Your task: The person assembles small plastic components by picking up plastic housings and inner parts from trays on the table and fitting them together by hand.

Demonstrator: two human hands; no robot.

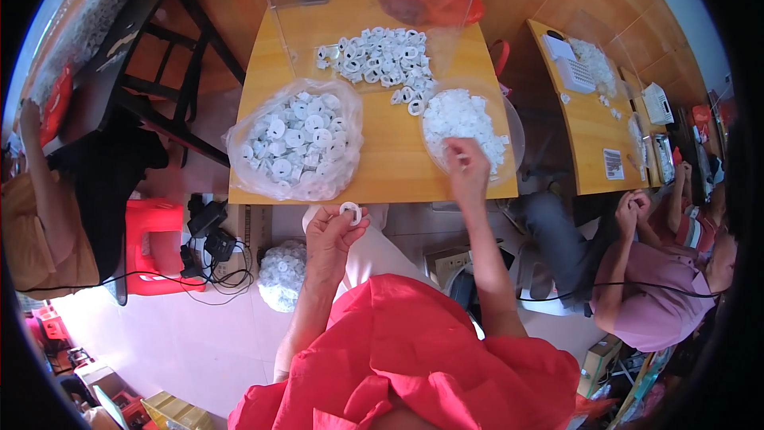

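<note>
A loose hold could drop the white ring (346,207) our left hand (331,232) pinches; whether our right hand (468,169) grips anything, we cannot tell.

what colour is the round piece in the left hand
White; the round piece shows in the head view.

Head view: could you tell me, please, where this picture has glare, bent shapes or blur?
In the head view, the floor glares almost white at lower left; the fisheye image bends toward a black rim; the right hand looks slightly smeared, while the white ring in the left hand is clearer.
</note>
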